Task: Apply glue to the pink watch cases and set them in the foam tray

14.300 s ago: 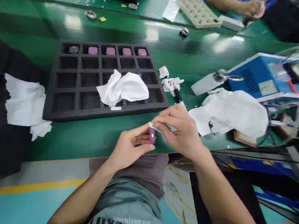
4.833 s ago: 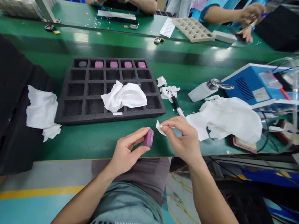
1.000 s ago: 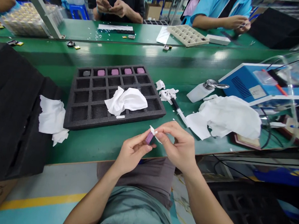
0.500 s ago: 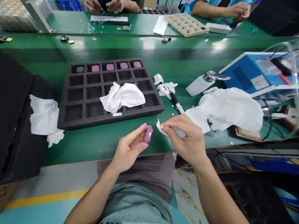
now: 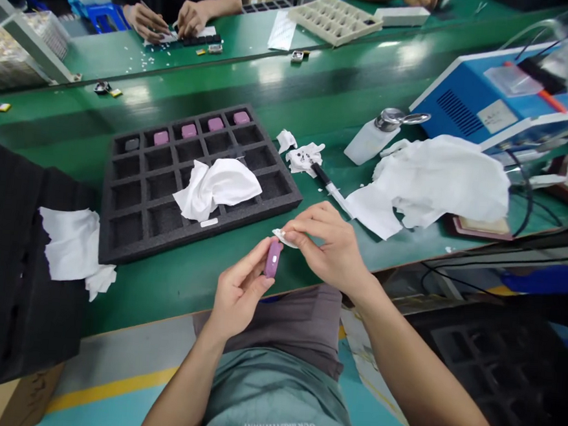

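Observation:
My left hand (image 5: pixel 239 294) grips a small purple case (image 5: pixel 272 259) by its edges, a white spot showing on its narrow side. Pinched in my right hand (image 5: pixel 323 242) is a small piece of white cloth (image 5: pixel 285 238), which meets the upper end of the case. Beyond both hands lies a black foam tray (image 5: pixel 152 249) with square compartments. Several purple cases (image 5: pixel 188 131) and one dark grey case (image 5: pixel 132 144) sit in its far row. A crumpled white cloth (image 5: pixel 222 186) covers some of the middle compartments.
Right of the tray lie a black-and-clear pen-like tool (image 5: pixel 329 187), a white bottle with metal top (image 5: pixel 369 141), a large white cloth (image 5: pixel 446 179) and a blue machine (image 5: pixel 487 91). Stacked black foam (image 5: pixel 12 272) stands at left. A co-worker's hands (image 5: pixel 190 19) work across the bench.
My right hand has moved left, bringing the white cloth piece from beside the purple case onto its upper end. The case is turned more upright. The whole view has shifted and tilted.

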### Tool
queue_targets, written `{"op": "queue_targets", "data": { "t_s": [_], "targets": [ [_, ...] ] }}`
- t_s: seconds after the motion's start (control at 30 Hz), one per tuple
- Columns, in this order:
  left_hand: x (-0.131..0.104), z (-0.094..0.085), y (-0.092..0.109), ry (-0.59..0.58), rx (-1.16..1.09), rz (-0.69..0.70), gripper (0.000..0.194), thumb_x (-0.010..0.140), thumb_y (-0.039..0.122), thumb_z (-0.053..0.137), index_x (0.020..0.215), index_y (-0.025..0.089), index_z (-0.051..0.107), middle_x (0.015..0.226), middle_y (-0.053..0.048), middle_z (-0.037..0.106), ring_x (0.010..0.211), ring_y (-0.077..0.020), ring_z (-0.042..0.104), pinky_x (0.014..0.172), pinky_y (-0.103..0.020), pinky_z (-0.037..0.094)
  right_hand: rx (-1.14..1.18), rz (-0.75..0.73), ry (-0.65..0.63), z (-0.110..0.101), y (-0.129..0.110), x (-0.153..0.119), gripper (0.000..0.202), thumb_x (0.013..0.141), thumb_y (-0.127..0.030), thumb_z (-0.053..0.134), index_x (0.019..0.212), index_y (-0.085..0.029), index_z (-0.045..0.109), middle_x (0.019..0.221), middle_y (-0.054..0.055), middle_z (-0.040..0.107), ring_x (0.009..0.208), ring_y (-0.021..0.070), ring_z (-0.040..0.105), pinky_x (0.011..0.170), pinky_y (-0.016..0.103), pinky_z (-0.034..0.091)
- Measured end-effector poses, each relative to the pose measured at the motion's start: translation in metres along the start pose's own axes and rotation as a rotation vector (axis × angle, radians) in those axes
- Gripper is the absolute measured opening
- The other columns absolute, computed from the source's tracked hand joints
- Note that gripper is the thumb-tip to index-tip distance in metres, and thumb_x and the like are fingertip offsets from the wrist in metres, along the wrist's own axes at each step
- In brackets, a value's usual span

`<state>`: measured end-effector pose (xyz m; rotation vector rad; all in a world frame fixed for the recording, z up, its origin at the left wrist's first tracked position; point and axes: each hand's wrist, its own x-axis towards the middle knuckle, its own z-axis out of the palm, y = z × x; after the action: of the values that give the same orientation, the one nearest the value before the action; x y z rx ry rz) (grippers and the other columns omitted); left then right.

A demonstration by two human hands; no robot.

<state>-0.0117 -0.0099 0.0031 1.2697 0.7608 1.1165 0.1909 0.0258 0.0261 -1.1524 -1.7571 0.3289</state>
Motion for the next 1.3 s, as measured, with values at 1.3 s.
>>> {"op": "queue_targets", "data": {
  "t_s": [1.3],
  "targets": [
    [0.0, -0.006, -0.011, 0.043, 0.063, -0.104, 0.044, 0.101, 0.044, 0.064, 0.139, 0.023, 0.07, 0.124, -0.01, 0.079, 0.105, -0.0242, 0.075, 0.096, -0.034, 0.056, -0.118, -0.223, 0.019, -0.001, 0.0, -0.012, 0.015, 0.093, -0.012, 0.069, 0.095, -0.026, 0.075, 0.083, 0.004, 0.071, 0.081, 0.0209, 0.058, 0.077, 0.041, 0.053]
  ]
}}
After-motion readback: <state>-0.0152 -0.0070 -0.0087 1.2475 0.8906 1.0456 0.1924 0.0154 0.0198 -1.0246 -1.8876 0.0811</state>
